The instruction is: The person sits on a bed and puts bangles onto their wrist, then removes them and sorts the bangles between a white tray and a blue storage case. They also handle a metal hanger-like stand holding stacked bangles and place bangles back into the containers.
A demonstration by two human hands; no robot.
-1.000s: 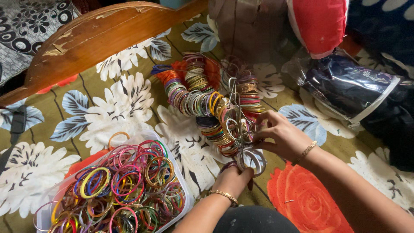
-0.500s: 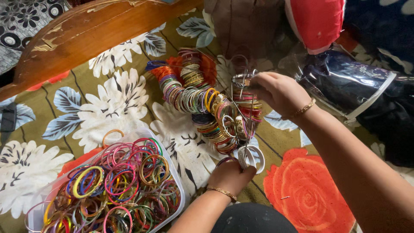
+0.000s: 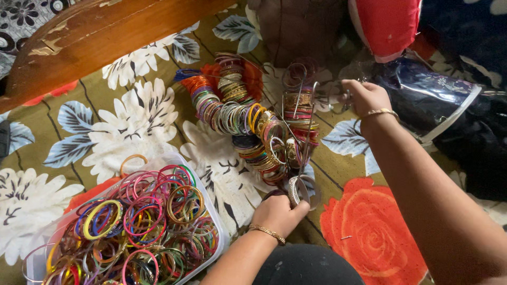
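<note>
Bangle string [image 3: 248,119] lies on the floral bedspread [image 3: 132,121], curving from upper left down to near centre. Left hand [image 3: 277,211] grips its lower end; right hand [image 3: 362,95] pinches the cord, raised upper right. Tub of loose bangles [image 3: 132,227] beside.

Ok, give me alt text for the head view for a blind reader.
Two hands work a long string of stacked bangles on a floral cloth: the left hand pinches its near end, the right hand grips its far end. A clear tub of loose bangles sits lower left.

A clear plastic package [image 3: 433,100] holding dark blue patterned cloth, white-edged, lies at upper right on the flowered bedspread [image 3: 132,121]. No labels, signs or screens.
</note>
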